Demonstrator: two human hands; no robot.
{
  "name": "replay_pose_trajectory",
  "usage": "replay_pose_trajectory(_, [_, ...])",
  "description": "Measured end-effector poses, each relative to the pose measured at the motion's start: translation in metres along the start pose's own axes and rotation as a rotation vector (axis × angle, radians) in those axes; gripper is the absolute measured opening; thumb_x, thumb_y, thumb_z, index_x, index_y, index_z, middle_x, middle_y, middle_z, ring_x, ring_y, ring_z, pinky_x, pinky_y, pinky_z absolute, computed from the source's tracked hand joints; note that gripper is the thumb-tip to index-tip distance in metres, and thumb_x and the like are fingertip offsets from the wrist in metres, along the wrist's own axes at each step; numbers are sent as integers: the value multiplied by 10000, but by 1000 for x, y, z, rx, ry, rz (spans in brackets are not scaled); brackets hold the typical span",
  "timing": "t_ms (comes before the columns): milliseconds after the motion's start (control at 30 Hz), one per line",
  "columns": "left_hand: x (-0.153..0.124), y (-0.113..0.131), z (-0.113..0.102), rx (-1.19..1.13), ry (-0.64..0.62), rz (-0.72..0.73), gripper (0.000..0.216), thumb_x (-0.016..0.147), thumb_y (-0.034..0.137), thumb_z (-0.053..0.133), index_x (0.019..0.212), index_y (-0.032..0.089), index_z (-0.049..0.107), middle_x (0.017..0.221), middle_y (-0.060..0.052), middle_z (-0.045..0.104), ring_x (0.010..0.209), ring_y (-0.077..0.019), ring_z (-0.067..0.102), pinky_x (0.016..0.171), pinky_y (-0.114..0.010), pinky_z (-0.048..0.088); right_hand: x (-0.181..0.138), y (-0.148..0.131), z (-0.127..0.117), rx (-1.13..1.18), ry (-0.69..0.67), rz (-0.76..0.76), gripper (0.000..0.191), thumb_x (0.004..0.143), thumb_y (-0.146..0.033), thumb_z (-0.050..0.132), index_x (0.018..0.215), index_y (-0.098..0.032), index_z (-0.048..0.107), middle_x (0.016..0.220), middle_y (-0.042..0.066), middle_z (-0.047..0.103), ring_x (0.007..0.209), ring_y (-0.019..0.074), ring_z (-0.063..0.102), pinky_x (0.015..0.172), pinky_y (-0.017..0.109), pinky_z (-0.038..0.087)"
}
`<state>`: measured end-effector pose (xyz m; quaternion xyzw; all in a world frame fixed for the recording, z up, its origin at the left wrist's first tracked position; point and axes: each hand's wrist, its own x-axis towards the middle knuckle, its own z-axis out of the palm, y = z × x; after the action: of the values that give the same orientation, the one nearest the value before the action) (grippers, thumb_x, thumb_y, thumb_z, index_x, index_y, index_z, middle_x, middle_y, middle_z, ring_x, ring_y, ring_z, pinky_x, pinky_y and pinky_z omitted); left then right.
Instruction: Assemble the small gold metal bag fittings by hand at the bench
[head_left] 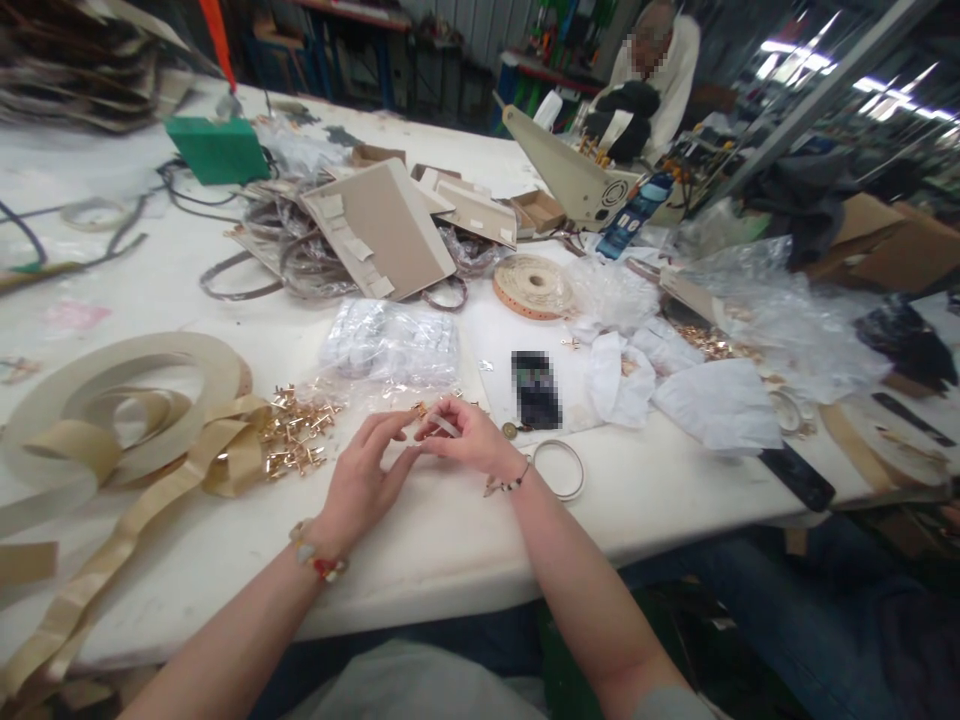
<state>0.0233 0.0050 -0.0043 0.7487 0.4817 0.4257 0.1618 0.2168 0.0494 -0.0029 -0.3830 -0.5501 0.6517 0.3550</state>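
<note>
My left hand point(365, 473) and my right hand point(466, 436) meet above the white table point(450, 540) near its front edge. Both pinch a small pale strip point(444, 424) with a gold fitting at its end. The fingers of each hand are curled closed on it. Just to the left lies a heap of small gold metal fittings point(298, 436). A clear plastic bag of parts point(390, 345) sits right behind my hands.
Beige strap coils point(112, 400) lie at the left. A metal ring point(561, 468) and a phone point(536, 388) lie right of my hands. Cardboard pieces point(390, 230), a tape roll point(532, 285), crumpled plastic point(750, 300) and a seated person point(660, 70) fill the far side.
</note>
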Motion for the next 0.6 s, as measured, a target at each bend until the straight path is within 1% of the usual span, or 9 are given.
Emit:
replay_pose_trajectory(67, [2,1,-3,-18,41,-39,278,933,261,625,1210,232,617,1203,-97,631,876,-157,656,560,-224,504,-1,-3,0,18,19,22,379,701,-314,847,912,-210,550,966,32,715,888,172,694,785,312,563])
replay_pose_trajectory(100, [3,0,-4,-25,62,-47,230,938,256,616,1165,224,636,1186,-93,637,873,-156,648,578,-231,503,-1,-4,1,24,24,27,377,705,-320,842,909,-209,546,974,35,716,888,171,695,765,302,563])
replay_pose_trajectory(200, [3,-4,-5,-37,94,-41,126,951,229,591,1047,208,670,969,-45,696,782,-141,629,621,-247,486,0,-4,0,26,24,30,373,718,-331,831,899,-206,530,991,41,719,865,162,701,692,266,553])
replay_pose_trajectory(267, [3,-6,-5,-33,97,-42,112,955,223,583,1001,204,684,867,-21,711,733,-134,622,627,-250,475,1,-4,0,24,18,39,361,745,-340,812,902,-208,515,1019,47,720,831,153,709,631,238,535])
replay_pose_trajectory(367, [2,-6,-5,-49,87,-63,130,955,238,582,987,202,703,873,-18,735,709,-126,628,619,-242,473,2,-2,-1,24,10,57,351,786,-365,782,915,-215,492,1059,53,718,805,148,724,573,213,511])
replay_pose_trajectory(467, [2,-5,-6,-82,67,-86,182,970,260,558,1038,212,721,901,-22,744,714,-120,636,635,-235,484,3,-1,-2,28,2,60,361,791,-383,775,924,-219,482,1073,50,712,803,151,730,560,211,509])
replay_pose_trajectory(533, [2,-5,-5,-92,60,-115,208,974,281,553,1072,216,724,915,-27,748,723,-123,643,648,-238,492,3,0,-1,25,3,49,375,772,-376,789,924,-218,483,1066,48,710,818,156,725,582,223,523])
replay_pose_trajectory(600, [2,-7,-4,-84,73,-162,209,959,311,579,1071,209,723,927,-32,754,715,-130,646,647,-245,496,3,1,-1,24,4,26,388,744,-353,809,913,-216,488,1048,48,711,876,167,714,646,247,547])
